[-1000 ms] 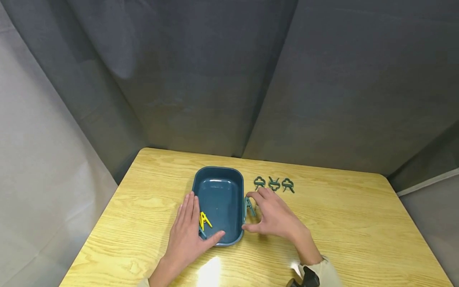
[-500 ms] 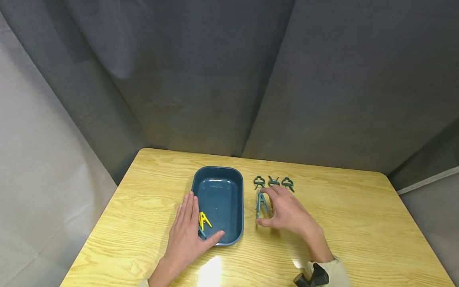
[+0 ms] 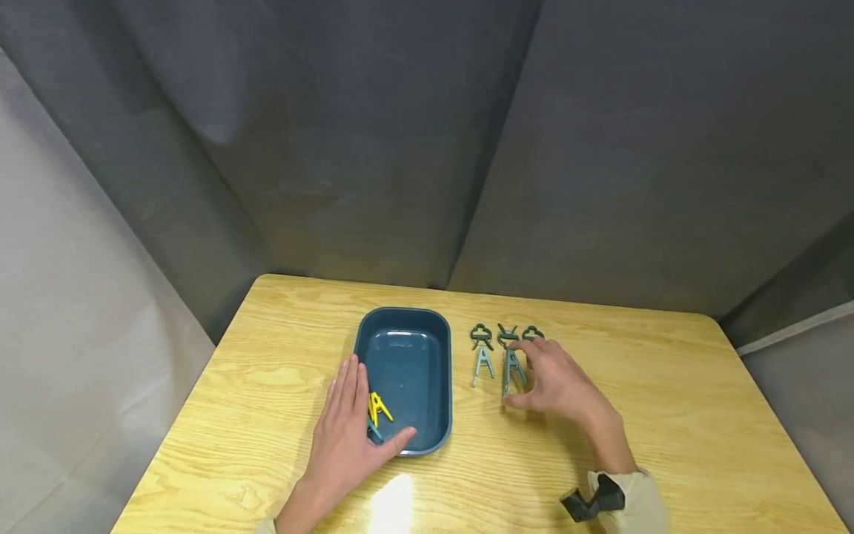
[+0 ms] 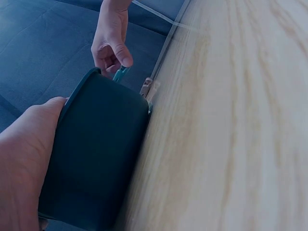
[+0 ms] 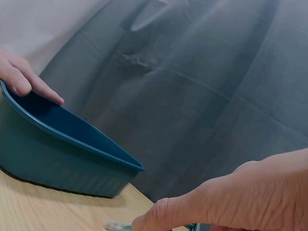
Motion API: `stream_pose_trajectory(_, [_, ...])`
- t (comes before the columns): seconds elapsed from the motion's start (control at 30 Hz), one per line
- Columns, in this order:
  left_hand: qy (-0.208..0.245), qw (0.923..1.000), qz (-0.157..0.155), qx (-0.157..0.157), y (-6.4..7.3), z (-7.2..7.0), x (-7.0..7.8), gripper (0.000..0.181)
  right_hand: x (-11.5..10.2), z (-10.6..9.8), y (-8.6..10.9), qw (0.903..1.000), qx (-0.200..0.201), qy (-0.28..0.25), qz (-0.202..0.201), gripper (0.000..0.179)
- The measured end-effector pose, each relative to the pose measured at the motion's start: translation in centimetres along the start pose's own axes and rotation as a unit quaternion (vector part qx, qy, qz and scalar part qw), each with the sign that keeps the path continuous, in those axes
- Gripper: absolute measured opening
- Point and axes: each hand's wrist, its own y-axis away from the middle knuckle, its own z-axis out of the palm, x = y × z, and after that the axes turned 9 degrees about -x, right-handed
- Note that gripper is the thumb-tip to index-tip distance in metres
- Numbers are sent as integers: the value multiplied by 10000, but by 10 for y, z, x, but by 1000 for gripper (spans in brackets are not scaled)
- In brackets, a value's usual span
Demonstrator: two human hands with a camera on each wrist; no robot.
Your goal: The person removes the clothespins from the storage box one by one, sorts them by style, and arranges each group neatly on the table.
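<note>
A dark blue-green plastic bin [image 3: 445, 386] stands on the table. My left hand [image 3: 347, 423] rests along its left rim with straight fingers, the thumb over the front edge. Inside the bin, partly covered by that hand, lie a yellow clothespin [image 3: 379, 408] and a teal one [image 3: 374, 429]. To the right of the bin, my right hand [image 3: 557, 378] pinches a teal clothespin [image 3: 512, 367] between thumb and fingers, at or just above the table. Left of it, a pale teal clothespin [image 3: 483, 363] lies on the table. The left wrist view also shows the pinched clothespin [image 4: 121, 73].
Behind the clothespins, three dark green clips, the left one [image 3: 481, 335], the middle one [image 3: 508, 337] and the right one [image 3: 532, 333], form a row. My right hand partly covers the right clip. Grey curtains [image 3: 373, 148] hang past the wooden table's [image 3: 667, 415] back edge.
My right hand has moved from the bin's right side further right with the teal clothespin. The pale teal clothespin on the table now shows in full. My left hand stays on the bin.
</note>
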Motion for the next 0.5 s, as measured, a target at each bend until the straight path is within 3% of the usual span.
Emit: stream_pose_trajectory(0.5, [74, 9999, -34, -87, 0, -2, 0, 127, 40, 4, -2, 9987, -90, 137, 478, 95])
